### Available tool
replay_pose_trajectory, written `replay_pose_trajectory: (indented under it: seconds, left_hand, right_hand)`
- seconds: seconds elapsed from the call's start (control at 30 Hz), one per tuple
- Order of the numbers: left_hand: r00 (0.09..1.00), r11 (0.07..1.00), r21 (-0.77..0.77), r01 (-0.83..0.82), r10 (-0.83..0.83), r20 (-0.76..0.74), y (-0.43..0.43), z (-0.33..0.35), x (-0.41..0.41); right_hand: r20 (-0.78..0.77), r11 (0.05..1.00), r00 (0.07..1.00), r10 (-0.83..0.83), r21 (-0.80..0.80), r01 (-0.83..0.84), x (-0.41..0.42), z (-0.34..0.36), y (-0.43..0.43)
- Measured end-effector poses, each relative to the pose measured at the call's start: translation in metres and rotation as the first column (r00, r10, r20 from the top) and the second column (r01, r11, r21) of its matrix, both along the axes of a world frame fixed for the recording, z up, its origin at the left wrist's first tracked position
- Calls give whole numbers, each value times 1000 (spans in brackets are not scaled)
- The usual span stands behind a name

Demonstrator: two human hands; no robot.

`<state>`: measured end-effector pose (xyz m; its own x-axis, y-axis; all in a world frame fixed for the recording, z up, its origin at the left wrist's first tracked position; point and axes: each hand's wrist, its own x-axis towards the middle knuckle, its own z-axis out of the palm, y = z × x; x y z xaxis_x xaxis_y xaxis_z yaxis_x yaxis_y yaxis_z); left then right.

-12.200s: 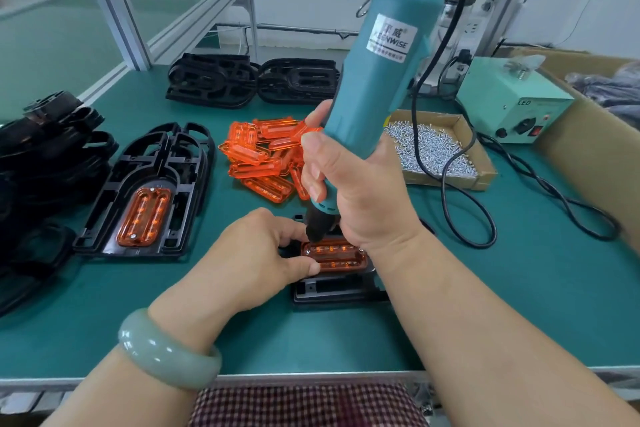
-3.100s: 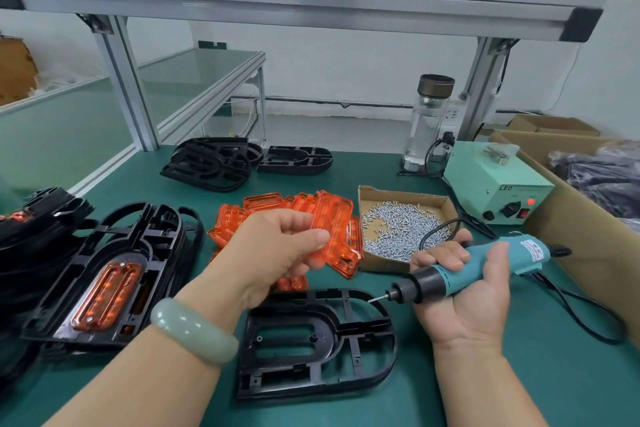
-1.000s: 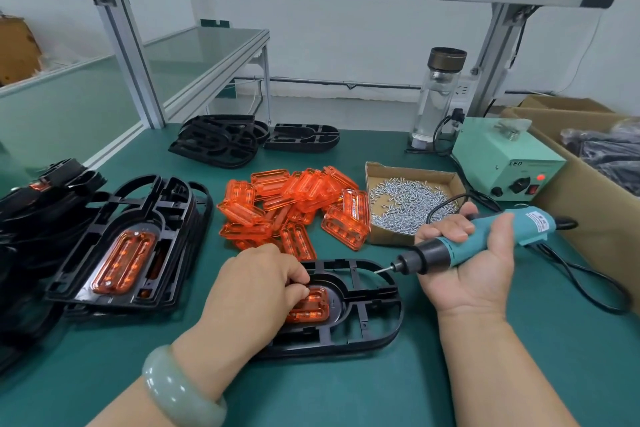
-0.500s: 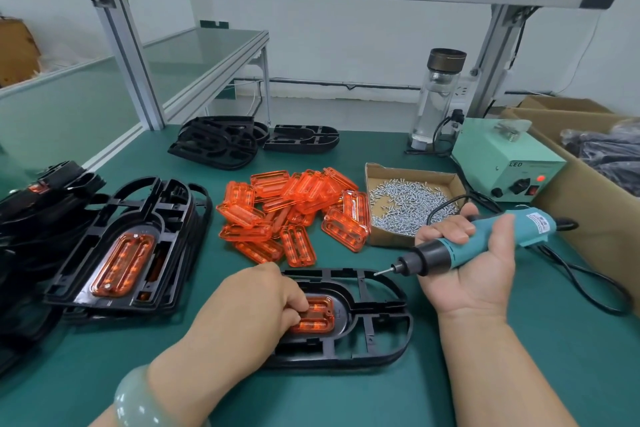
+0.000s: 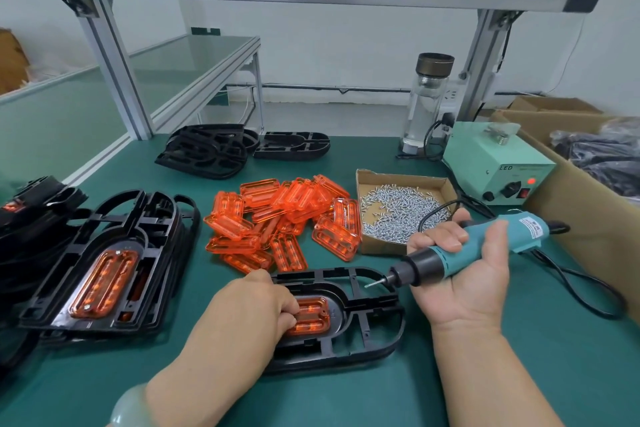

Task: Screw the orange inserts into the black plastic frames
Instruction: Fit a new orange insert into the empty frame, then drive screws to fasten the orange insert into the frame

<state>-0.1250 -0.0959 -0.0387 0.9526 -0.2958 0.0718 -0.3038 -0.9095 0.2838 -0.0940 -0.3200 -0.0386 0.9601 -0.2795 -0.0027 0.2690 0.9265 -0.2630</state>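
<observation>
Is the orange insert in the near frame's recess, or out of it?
In. The orange insert lies inside the oval recess of the black frame, held down by the fingers of the left hand.

"LED" on the pale green power box (image 5: 496, 163)

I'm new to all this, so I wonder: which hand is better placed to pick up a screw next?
Probably the right hand. It holds the screwdriver close to the screw box, while the left hand holds the insert in the frame.
</observation>
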Motion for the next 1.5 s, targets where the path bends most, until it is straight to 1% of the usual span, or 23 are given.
replay_pose_trajectory:
  seconds: [0.13,0.27,0.33,0.4,0.53,0.6,0.67,0.73,0.83,0.9,0.97,1.03,1.07,1.1,1.17,1.2,1.27,1.37,1.43,1.5]
  left_hand:
    - [1000,1000,19,6,-5,-30,-1,2,3]
    - [998,996,81,28,-22,-63,-1,7,6]
    - [996,996,78,35,-28,-86,0,12,7]
    - [998,999,16,37,-36,-51,-3,21,10]
    - [996,983,-167,81,-71,61,-32,41,38]
    - [991,969,-210,131,-123,53,-55,46,58]
    - [982,958,-217,190,-185,41,-78,46,79]
    - [970,956,-164,242,-242,24,-100,43,98]
    - [949,950,18,312,-311,-53,-125,37,120]
    - [955,950,130,284,-267,-131,-136,35,127]
    - [954,947,207,245,-197,-228,-144,35,130]
    - [935,914,306,268,-169,-313,-149,36,132]
    - [930,893,351,281,-164,-328,-150,36,134]
    - [936,878,384,286,-171,-308,-150,35,136]
    - [959,867,411,281,-234,-161,-148,33,140]
    - [960,874,400,277,-268,-80,-147,32,141]
    - [958,898,348,270,-288,-1,-144,29,142]
    - [969,947,219,236,-247,24,-140,29,144]
    - [977,976,55,213,-213,3,-138,30,144]
    - [977,974,-75,212,-213,-5,-135,33,142]
  right_hand:
    - [0,1000,1000,-3,9,3,0,0,-1]
    - [-2,1000,1000,1,29,-1,1,0,-2]
    - [-1,999,1000,3,33,-3,1,-1,-3]
    - [2,999,1000,3,41,-3,2,-1,-3]
    - [-6,999,1000,-2,40,2,2,0,-3]
    - [-10,999,1000,-3,34,4,2,0,-3]
    - [-12,1000,1000,-4,28,4,2,-1,-3]
    - [-12,1000,1000,-5,21,5,3,-1,-3]
    - [-21,1000,1000,-10,8,10,4,-1,-2]
    - [-27,1000,1000,-6,8,6,5,-2,-2]
    - [-30,1000,1000,-2,8,3,6,-2,-2]
    - [-32,1000,999,-3,4,4,6,-3,-2]
    - [-33,1000,999,-3,1,3,6,-3,-2]
    - [-33,1000,999,-3,-2,2,6,-3,-2]
    - [-35,1000,999,1,-7,-1,7,-3,-1]
    - [-37,1000,999,1,-10,-1,7,-2,-1]
    - [-44,1000,999,1,-16,-1,8,-2,0]
    - [-46,1000,999,5,-24,-6,8,-2,1]
    - [-43,1000,999,4,-29,-6,8,-2,2]
    - [-42,999,999,3,-32,-5,9,-2,2]
